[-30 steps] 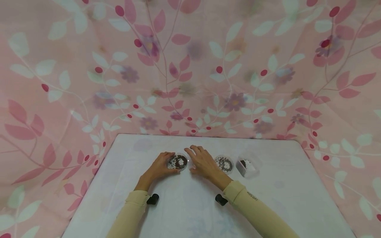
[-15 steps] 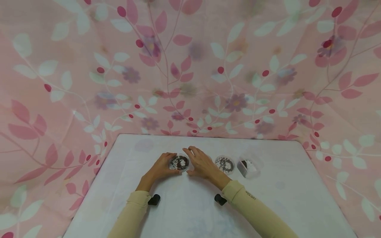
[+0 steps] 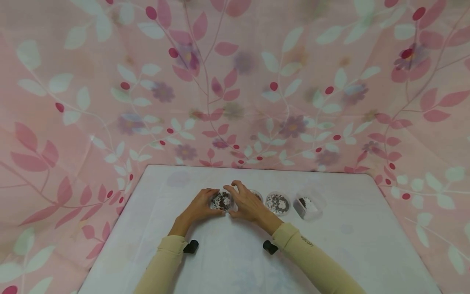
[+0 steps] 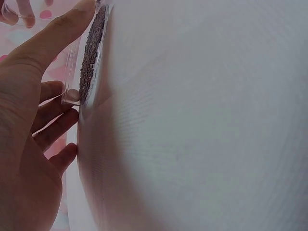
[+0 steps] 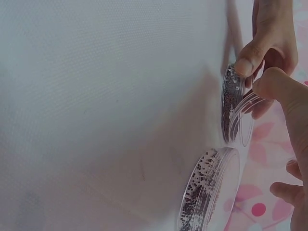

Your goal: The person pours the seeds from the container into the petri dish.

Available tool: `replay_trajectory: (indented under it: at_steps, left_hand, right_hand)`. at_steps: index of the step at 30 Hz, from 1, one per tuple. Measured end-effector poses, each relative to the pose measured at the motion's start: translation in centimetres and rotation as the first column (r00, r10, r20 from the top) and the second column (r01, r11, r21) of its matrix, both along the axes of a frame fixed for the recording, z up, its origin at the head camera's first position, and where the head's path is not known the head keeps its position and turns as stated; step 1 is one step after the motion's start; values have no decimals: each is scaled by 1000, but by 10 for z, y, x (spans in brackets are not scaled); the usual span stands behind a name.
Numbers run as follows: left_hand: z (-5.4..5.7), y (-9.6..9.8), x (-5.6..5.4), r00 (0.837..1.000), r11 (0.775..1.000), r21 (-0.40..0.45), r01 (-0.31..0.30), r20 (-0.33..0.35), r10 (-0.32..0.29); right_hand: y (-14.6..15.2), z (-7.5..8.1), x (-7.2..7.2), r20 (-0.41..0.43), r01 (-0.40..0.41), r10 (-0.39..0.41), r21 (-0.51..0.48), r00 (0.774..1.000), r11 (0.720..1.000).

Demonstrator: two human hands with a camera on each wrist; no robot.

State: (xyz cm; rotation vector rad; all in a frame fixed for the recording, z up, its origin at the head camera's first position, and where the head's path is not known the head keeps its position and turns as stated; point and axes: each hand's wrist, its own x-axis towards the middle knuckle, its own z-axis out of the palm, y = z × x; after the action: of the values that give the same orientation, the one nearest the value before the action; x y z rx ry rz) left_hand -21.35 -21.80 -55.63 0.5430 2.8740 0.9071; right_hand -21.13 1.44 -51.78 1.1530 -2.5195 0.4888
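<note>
My left hand (image 3: 200, 206) grips a round clear petri dish (image 3: 221, 201) of dark and white granules between thumb and fingers. In the left wrist view, the thumb lies on the near rim and the dish stands low over the white cloth. My right hand (image 3: 249, 204) pinches a clear round lid (image 5: 244, 118), which is tilted and close against the dish's right side. Whether the lid touches the dish rim, I cannot tell. A second dish (image 3: 258, 194) is partly hidden behind my right hand.
Right of my hands stands another petri dish (image 3: 278, 203) with dark and white granules. Beyond it is a clear box (image 3: 307, 207) with dark and white contents. The white table (image 3: 227, 261) ends at a pink floral cloth (image 3: 235, 81) behind.
My right hand has moved left with the lid, closer to the held dish. The left hand and dish have shifted slightly right in view. More of the dish behind my right hand shows.
</note>
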Motion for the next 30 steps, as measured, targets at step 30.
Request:
replay_trajectory:
  at_steps: [30]
  left_hand:
    - [-1,0,1,998,999,-34,18,-60,-20]
  right_hand:
    - [-9,-9,-6,2,-98,98,26,995,995]
